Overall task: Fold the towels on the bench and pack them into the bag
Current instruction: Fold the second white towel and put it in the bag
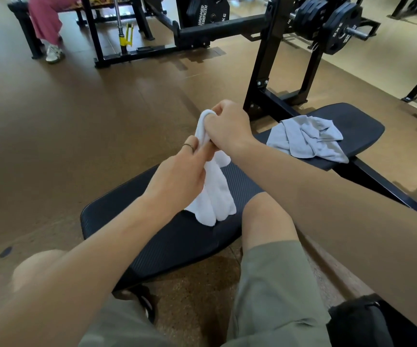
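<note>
Fingers of my right hand (225, 126) curl round the top of the white towel (213, 194); my left hand (180, 176) pinches it lower, its bottom edge touching the bench (177, 241). Grey towel (307, 139) lies crumpled farther along.

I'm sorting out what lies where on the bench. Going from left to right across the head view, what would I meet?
left hand → white towel held in both hands → right hand → crumpled grey towel lying on the bench.

Olive shorts (275, 291), thin finger ring (189, 146)
</note>
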`<state>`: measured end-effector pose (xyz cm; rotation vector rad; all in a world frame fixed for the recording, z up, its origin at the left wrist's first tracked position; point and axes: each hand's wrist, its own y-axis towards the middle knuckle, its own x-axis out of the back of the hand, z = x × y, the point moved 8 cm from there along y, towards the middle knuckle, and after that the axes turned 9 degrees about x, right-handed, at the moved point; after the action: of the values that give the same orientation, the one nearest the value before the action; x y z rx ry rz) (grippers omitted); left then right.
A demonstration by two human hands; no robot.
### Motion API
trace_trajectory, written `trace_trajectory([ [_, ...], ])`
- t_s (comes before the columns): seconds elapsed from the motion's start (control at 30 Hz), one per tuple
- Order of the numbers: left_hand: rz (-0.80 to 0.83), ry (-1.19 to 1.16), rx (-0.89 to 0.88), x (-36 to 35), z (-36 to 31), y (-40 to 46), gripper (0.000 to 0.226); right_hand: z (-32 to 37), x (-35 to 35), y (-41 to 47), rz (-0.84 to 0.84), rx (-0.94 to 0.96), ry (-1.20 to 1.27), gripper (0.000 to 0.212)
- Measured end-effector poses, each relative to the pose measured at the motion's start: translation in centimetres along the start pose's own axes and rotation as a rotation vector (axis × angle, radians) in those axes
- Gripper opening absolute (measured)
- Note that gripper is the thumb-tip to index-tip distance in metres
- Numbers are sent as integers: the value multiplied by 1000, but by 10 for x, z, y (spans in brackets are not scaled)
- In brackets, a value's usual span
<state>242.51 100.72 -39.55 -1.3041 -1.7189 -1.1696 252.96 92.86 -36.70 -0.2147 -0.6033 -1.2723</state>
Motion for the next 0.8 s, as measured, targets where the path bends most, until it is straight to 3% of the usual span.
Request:
trace_trajectory([
  [0.17,-111,-18,88,3,-1,-4,22,-3,0,-5,-12,-37,44,22],
  [0.53,-335,132,227,10,16,3,51,7,-5,-14,-23,-73,177,20],
  [0.63,-307,145,233,9,14,1,52,6,-7,-14,-33,-94,201,19],
  [0.8,-65,83,230,-5,27,-5,14,-2,4,-11,-70,-63,148,19],
])
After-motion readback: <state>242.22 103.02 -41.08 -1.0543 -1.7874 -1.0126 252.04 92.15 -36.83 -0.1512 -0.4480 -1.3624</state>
